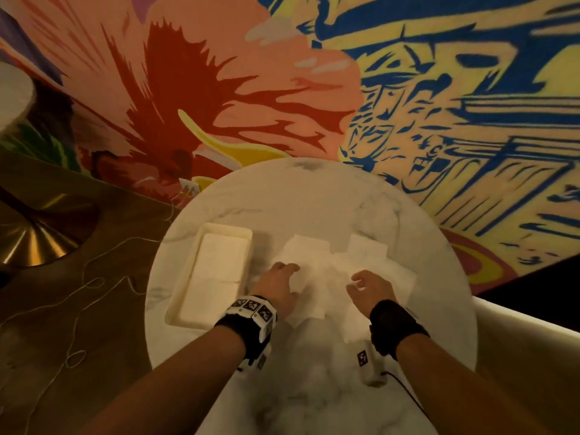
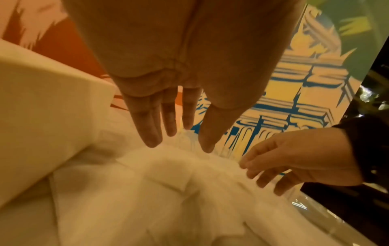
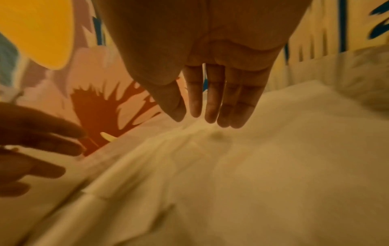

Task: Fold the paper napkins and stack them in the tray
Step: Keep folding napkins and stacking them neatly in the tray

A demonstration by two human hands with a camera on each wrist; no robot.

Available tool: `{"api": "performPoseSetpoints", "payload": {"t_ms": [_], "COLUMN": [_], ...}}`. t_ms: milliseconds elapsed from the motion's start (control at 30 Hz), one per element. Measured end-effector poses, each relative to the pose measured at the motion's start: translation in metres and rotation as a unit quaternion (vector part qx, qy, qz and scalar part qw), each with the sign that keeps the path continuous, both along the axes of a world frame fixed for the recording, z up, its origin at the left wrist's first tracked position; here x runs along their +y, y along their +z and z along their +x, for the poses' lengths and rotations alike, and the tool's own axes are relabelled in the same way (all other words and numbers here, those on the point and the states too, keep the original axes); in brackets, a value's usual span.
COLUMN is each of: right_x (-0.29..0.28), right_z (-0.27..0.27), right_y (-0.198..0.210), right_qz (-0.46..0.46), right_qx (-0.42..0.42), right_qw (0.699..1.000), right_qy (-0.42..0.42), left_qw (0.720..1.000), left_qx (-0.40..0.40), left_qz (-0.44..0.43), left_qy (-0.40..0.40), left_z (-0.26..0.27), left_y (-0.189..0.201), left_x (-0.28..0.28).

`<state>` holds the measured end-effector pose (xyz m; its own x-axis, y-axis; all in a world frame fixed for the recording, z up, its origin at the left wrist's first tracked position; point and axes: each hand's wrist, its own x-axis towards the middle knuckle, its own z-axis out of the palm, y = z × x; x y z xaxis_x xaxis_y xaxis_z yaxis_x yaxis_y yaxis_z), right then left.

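White napkins (image 1: 317, 271), cream tray (image 1: 185, 277), white grey-veined marble table (image 1: 298, 196), black wristbands (image 1: 392, 324).

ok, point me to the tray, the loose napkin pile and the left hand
tray (image 1: 185, 279): head view, on its left rim.
loose napkin pile (image 1: 317, 255): head view, on a bare sheet between the hands.
left hand (image 1: 277, 285): head view, on the back of the hand.

right hand (image 3: 202, 93) fingers straight | above white napkins (image 3: 231, 183) | left hand (image 3: 31, 149) nearby
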<state>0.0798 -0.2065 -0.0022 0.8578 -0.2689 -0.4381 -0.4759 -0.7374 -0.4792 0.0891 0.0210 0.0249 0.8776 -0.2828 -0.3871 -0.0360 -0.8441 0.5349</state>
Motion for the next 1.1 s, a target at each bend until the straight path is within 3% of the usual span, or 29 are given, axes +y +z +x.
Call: {"api": "performPoseSetpoints", "payload": {"t_ms": [200, 300, 567, 800, 1000, 1100], "right_x": [-0.066, -0.081, -0.085, -0.080, -0.090, -0.096], "right_z": [-0.019, -0.021, -0.023, -0.026, -0.029, -0.027], "right_y": [-0.023, -0.031, -0.042, -0.037, -0.015, -0.001], "right_qz": [-0.046, -0.033, 0.034, 0.026, 0.101, 0.168], "right_qx": [0.045, 0.059, 0.045, 0.059, 0.000, -0.040], "right_qw": [0.997, 0.997, 0.996, 0.998, 0.995, 0.984], "right_qy": [-0.047, -0.044, -0.066, -0.020, 0.005, -0.034], "left_qw": [0.991, 0.987, 0.989, 0.990, 0.985, 0.994], "left_qx": [0.071, 0.056, 0.004, 0.028, 0.057, 0.019], "left_qz": [0.070, 0.105, 0.110, 0.123, 0.151, 0.108], "left_qy": [-0.095, -0.112, -0.094, -0.062, -0.054, -0.021], "left_z": [-0.005, -0.008, -0.013, -0.010, -0.009, -0.010], "left_y": [-0.037, -0.050, -0.058, -0.058, -0.046, -0.029], "left_x": [-0.035, -0.043, -0.047, -0.053, -0.059, -0.074]}}
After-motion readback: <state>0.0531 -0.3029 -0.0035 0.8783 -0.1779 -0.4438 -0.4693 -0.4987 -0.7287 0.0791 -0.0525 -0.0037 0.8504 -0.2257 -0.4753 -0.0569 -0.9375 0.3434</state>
